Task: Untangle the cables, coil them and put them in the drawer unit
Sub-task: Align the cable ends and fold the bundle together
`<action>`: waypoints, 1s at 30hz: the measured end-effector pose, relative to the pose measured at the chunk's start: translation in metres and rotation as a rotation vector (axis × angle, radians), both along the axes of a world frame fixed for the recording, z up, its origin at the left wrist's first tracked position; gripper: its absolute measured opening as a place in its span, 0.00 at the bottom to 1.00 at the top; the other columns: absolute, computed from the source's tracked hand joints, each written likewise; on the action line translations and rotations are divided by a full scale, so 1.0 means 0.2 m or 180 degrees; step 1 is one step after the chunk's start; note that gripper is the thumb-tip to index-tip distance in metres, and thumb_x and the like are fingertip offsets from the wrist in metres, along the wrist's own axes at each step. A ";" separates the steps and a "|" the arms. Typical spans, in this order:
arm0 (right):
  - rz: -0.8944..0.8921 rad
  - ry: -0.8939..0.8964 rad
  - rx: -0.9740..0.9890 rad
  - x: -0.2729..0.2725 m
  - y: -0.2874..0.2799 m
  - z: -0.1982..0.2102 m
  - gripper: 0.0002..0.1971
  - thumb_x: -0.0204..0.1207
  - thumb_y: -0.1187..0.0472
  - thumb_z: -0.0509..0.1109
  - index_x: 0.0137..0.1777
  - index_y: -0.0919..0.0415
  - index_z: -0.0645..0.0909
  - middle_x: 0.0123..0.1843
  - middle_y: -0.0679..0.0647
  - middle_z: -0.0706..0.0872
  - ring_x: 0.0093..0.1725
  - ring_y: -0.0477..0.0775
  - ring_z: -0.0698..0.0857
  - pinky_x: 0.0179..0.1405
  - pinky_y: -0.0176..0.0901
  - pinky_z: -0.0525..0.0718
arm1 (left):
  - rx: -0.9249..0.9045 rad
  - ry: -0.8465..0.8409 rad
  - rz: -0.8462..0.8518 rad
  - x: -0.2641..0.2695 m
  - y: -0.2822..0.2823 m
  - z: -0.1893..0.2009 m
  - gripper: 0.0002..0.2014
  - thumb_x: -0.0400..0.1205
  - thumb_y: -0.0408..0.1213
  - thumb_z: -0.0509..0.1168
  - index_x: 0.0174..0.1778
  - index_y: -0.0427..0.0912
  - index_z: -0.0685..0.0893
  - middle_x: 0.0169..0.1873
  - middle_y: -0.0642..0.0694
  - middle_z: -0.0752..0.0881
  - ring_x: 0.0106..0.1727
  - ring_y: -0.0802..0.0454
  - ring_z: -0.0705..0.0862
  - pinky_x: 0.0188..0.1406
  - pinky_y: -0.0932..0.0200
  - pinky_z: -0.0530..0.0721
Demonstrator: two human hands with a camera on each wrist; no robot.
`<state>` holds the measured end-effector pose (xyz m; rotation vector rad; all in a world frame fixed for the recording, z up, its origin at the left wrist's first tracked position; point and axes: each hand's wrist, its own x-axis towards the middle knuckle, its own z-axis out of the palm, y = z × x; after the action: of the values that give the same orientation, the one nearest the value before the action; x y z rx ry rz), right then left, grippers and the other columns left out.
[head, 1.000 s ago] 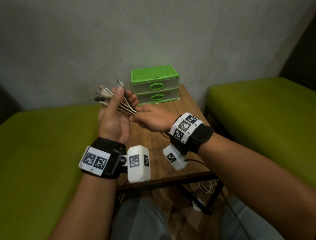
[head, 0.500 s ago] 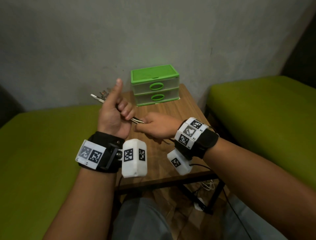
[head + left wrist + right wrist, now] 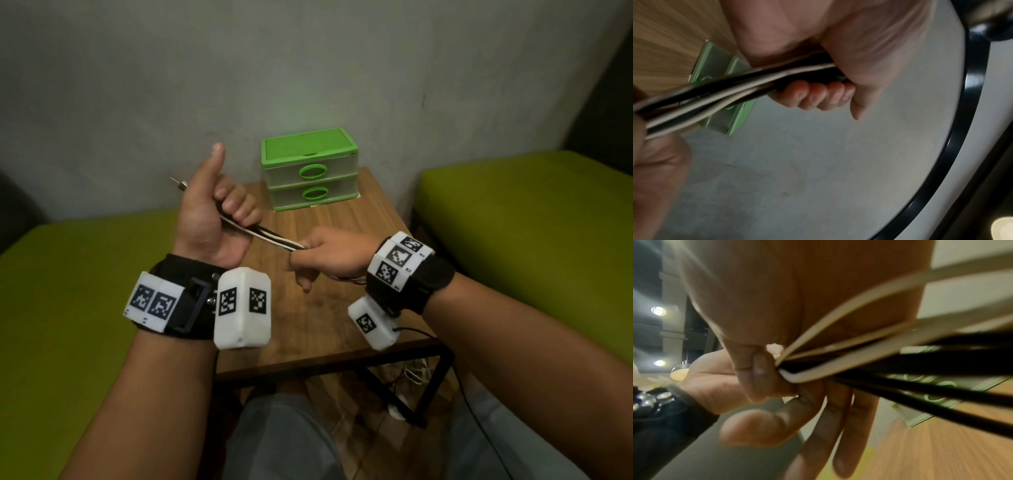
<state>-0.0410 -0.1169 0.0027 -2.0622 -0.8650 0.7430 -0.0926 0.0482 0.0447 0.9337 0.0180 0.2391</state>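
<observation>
My left hand (image 3: 212,219) fists the cables (image 3: 270,238) mid-frame — plug ends mostly hidden behind it. My right hand (image 3: 329,257) pinches them lower right; the drawer unit (image 3: 310,171) shows no readable label.

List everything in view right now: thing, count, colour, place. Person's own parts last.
cables: one bundle, black and white, exact count unclear, stretched between the two hands above the table
cable plugs: a few, metal tips, sticking out behind the left hand
drawer unit: one, green frame with two clear drawers, both closed, at the back of the table by the wall
table: one, brown wood top on a dark frame
cushions: two, green, either side of the table
loose wires: some, white, on the floor under the table
wrist cameras: two, white
left hand: fingers curled round the cables, thumb up
right hand: grips the cables
</observation>
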 end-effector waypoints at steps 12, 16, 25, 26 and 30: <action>0.0066 0.0762 0.0228 0.00 -0.03 0.03 0.23 0.83 0.57 0.65 0.24 0.51 0.68 0.21 0.50 0.66 0.19 0.51 0.62 0.19 0.38 0.58 | 0.0093 -0.0503 0.0116 0.02 -0.06 -0.06 0.14 0.86 0.41 0.66 0.34 0.47 0.76 0.21 0.55 0.69 0.20 0.62 0.67 0.20 0.68 0.67; 0.0033 0.0656 0.0124 0.00 -0.02 0.01 0.22 0.83 0.58 0.66 0.25 0.52 0.71 0.21 0.50 0.68 0.19 0.51 0.64 0.19 0.39 0.64 | 0.0301 -0.0431 0.0223 0.02 -0.09 -0.08 0.19 0.88 0.42 0.64 0.30 0.47 0.72 0.17 0.55 0.65 0.16 0.61 0.64 0.15 0.67 0.62; 0.0104 0.0438 0.0272 -0.03 -0.02 0.00 0.22 0.85 0.56 0.65 0.27 0.55 0.73 0.20 0.49 0.72 0.19 0.52 0.71 0.25 0.45 0.78 | 0.0055 -0.0209 0.0285 0.01 -0.09 -0.03 0.24 0.90 0.57 0.54 0.31 0.48 0.69 0.14 0.55 0.62 0.17 0.58 0.65 0.20 0.64 0.70; 0.0122 0.0397 0.0268 -0.03 -0.03 0.00 0.22 0.86 0.54 0.66 0.27 0.55 0.72 0.20 0.49 0.72 0.19 0.52 0.71 0.24 0.45 0.78 | 0.0000 -0.0223 0.0218 0.01 -0.09 -0.03 0.24 0.90 0.57 0.53 0.31 0.48 0.69 0.14 0.55 0.61 0.15 0.60 0.62 0.16 0.65 0.65; 0.0123 -0.0008 0.0036 -0.04 -0.05 -0.01 0.24 0.84 0.45 0.66 0.28 0.56 0.72 0.19 0.48 0.74 0.18 0.52 0.74 0.27 0.46 0.79 | 0.0013 -0.0276 0.0163 0.02 -0.05 -0.03 0.22 0.90 0.53 0.58 0.31 0.48 0.69 0.14 0.55 0.60 0.13 0.60 0.56 0.12 0.65 0.54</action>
<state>-0.0484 -0.1271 0.0017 -2.0420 -0.9109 0.7548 -0.0889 0.0383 0.0397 0.9270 -0.0387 0.3269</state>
